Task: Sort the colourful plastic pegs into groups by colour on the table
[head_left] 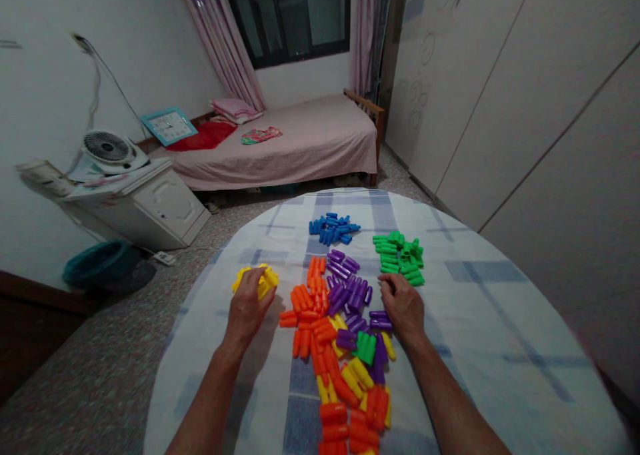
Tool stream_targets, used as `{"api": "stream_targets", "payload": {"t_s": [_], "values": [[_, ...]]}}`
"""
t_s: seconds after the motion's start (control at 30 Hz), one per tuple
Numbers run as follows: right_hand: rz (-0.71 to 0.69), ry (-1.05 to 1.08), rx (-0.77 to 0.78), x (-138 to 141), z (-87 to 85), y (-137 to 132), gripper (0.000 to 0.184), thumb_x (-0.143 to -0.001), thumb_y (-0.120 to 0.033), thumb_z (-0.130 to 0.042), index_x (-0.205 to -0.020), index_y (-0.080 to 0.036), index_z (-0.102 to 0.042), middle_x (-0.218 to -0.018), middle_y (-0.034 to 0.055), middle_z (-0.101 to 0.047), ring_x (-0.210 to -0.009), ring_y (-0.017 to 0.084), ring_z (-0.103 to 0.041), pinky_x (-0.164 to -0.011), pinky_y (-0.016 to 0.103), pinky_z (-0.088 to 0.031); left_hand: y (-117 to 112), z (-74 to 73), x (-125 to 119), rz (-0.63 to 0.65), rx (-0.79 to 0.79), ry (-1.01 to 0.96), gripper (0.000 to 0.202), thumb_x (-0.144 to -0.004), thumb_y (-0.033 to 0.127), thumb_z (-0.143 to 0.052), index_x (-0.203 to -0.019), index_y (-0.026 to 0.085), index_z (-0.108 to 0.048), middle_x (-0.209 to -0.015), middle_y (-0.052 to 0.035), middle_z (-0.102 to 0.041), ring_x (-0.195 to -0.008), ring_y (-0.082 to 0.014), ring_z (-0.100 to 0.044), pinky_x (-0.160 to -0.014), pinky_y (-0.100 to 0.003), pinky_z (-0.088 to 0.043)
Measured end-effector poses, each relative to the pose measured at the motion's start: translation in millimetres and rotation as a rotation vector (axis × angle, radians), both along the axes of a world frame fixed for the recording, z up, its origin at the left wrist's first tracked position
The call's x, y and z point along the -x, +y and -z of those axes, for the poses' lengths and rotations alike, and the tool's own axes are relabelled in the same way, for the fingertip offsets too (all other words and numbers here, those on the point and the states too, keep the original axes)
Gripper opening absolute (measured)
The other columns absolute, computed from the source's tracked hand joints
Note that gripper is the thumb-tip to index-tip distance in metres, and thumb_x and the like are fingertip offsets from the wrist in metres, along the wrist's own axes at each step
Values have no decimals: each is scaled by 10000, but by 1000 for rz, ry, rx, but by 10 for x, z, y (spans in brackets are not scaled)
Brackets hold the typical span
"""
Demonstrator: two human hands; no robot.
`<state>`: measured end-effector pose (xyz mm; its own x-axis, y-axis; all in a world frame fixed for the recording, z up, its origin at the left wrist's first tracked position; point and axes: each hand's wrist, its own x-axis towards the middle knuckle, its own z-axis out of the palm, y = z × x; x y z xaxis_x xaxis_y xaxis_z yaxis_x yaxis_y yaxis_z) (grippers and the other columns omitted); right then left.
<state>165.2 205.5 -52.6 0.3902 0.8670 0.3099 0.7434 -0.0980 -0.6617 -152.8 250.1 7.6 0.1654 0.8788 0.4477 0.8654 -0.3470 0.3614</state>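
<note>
My left hand [249, 306] rests on a small pile of yellow plastic pegs [265, 279] at the left of the round table [500, 321], fingers curled over them. My right hand [403, 303] lies just below the green peg pile [400, 257], fingers bent down on the cloth beside purple pegs [350, 288]. A blue pile [333, 228] sits at the far side. Between my arms runs a mixed heap of orange, yellow, purple and green pegs [345, 368], with orange ones [310, 298] grouped at its upper left.
The table wears a white cloth with blue checks. Beyond it stand a bed [300, 141], a white cabinet with a fan [135, 188] on the left, a teal basin [97, 263] on the floor and wardrobe doors [500, 95] on the right.
</note>
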Motion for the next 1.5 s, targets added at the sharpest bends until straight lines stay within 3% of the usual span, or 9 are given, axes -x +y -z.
{"api": "stream_targets", "payload": {"t_s": [0.13, 0.3, 0.53, 0.7, 0.87, 0.97, 1.1, 1.3, 1.5], "values": [[9, -11, 2, -9, 20, 4, 235, -821, -265, -425, -894, -220, -645, -926, 16, -667, -792, 174, -601, -713, 282, -401, -34, 250, 211, -93, 30, 135, 354, -803, 274, -504, -1142, 172, -502, -1173, -108, -510, -1038, -254, -543, -830, -356, -495], [4, -15, -18, -6, 1, -5, 235, -820, -266, -431, -889, -214, -649, -929, 26, -667, -796, 172, -601, -707, 276, -402, -148, 356, 184, -176, -43, 260, 456, -789, 213, -495, -1239, 145, -466, -1229, -146, -487, -1108, -280, -507, -900, -379, -461], [2, -11, -24, -11, 7, 9, 235, -821, -262, -429, -883, -217, -650, -932, 22, -668, -788, 172, -599, -699, 274, -400, -188, 421, 199, -56, -79, 323, 516, -714, 157, -526, -1228, 191, -497, -1398, -134, -376, -1248, -303, -404, -1011, -449, -362], [0, -7, -26, -9, 11, 9, 229, -818, -256, -432, -886, -214, -646, -925, 26, -667, -796, 173, -599, -708, 277, -400, -215, 352, 83, -86, -160, 169, 344, -770, 249, -556, -1109, 191, -569, -1354, -133, -426, -1266, -308, -384, -1045, -490, -321], [1, -10, -13, -9, 8, 5, 224, -818, -252, -435, -888, -221, -646, -925, 17, -667, -800, 173, -601, -705, 278, -398, -220, 226, -364, -5, -135, -140, 244, -847, 279, -497, -1054, 195, -595, -1270, -107, -499, -1201, -237, -463, -1031, -436, -375], [-1, -10, -18, -14, 8, 6, 224, -818, -254, -435, -886, -218, -645, -917, 20, -665, -794, 173, -601, -706, 279, -398, -205, 291, -572, 8, 6, -250, 251, -866, 311, -469, -1034, 195, -616, -1255, -99, -516, -1194, -232, -474, -1036, -444, -374], [-8, -7, -21, -11, -6, 5, 225, -819, -258, -432, -880, -213, -644, -918, 27, -666, -786, 171, -599, -702, 278, -399, -294, 458, -622, 0, 143, -325, 278, -876, 324, -447, -1045, 190, -622, -1236, -100, -534, -1193, -227, -480, -1047, -444, -367], [3, -11, -11, -1, -23, -3, 228, -822, -256, -432, -893, -220, -645, -921, 19, -665, -799, 170, -597, -704, 274, -398, -471, 557, -622, 21, 120, -339, 330, -855, 311, -485, -1149, 194, -581, -1269, -109, -511, -1203, -230, -466, -1040, -446, -371], [1, -17, -8, -10, -2, 4, 232, -821, -266, -431, -891, -218, -646, -925, 25, -666, -790, 168, -592, -700, 277, -394, -389, 544, -673, 9, 185, -495, 295, -867, 327, -467, -1098, 186, -586, -1185, -97, -542, -1144, -203, -499, -1022, -413, -385]]}}
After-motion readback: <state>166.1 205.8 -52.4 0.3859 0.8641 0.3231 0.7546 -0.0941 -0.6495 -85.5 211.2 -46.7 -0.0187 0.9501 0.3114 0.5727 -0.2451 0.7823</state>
